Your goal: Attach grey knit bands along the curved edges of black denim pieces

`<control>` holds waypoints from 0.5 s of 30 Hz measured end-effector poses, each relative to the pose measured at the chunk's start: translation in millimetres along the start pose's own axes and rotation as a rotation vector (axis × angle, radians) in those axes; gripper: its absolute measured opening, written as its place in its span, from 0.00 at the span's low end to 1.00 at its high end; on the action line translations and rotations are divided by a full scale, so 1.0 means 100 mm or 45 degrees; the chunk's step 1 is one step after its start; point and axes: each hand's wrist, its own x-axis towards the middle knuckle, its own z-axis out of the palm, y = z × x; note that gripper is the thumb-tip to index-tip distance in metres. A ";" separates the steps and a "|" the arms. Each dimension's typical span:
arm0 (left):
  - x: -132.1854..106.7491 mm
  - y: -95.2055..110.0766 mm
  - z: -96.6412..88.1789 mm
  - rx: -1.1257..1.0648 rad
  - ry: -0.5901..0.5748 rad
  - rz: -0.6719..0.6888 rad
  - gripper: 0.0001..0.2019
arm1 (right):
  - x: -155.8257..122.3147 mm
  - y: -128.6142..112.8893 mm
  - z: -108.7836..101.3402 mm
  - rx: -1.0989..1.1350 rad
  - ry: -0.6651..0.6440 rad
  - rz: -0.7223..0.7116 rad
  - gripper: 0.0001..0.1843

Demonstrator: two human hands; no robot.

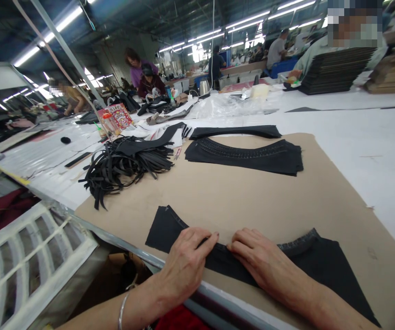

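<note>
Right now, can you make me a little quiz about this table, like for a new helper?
1. True or false: the left hand and the right hand both rest on the black fabric piece.
2. What lies beside the stack of curved pieces? A) pile of black strips B) a teddy C) a red ball
3. Fill in: the fabric lies on a ____ card sheet.
Key: 1 true; 2 A; 3 brown.
</note>
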 end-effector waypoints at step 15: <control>-0.12 -0.07 -0.08 -0.050 -0.049 0.005 0.15 | 0.14 -0.17 0.23 -0.103 0.178 0.094 0.06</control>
